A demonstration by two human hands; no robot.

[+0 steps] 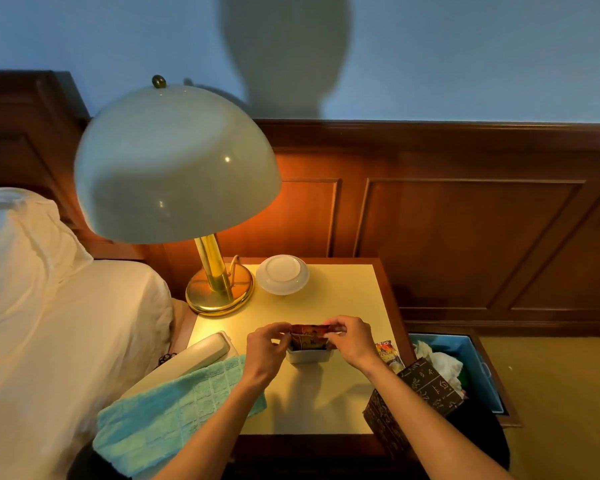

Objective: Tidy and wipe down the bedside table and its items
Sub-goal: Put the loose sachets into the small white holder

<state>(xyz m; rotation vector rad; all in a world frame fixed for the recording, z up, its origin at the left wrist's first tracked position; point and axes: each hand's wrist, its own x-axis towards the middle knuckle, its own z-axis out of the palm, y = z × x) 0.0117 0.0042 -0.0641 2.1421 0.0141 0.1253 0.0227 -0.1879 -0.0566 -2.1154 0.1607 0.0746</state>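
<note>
Both hands are busy at the middle of the bedside surface (pixel 291 403). The left hand (pixel 265 344) and the right hand (pixel 349 339) each pinch an end of a reddish-brown sachet (pixel 309 331), holding it just above a small white rectangular holder (pixel 308 355) that already has at least one similar packet standing in it. The fingers of both hands are curled onto the sachet's edges, so neither is free.

My reading is that the tidying half of the job is under way and the wiping half has not started. One more sachet (pixel 386 353) lies loose on the surface at the right edge, just beside the patterned tissue box (pixel 416 400), which sits skewed over the front right corner and would want straightening. The teal cleaning cloth (pixel 174 407) lies spread at the front left, draped partly over a cream telephone (pixel 201 351) and off the edge of the surface (nobody is holding it, and the bare top shows no wet streaks that I can make out, though the warm lamplight makes that hard to judge).

At the back stand the brass table lamp (pixel 177 174), switched on, and a white saucer (pixel 282 274) lying upside down next to its base. These would still need lifting or wiping round. A blue waste bin (pixel 482 362) on the floor to the right holds crumpled tissue.
</note>
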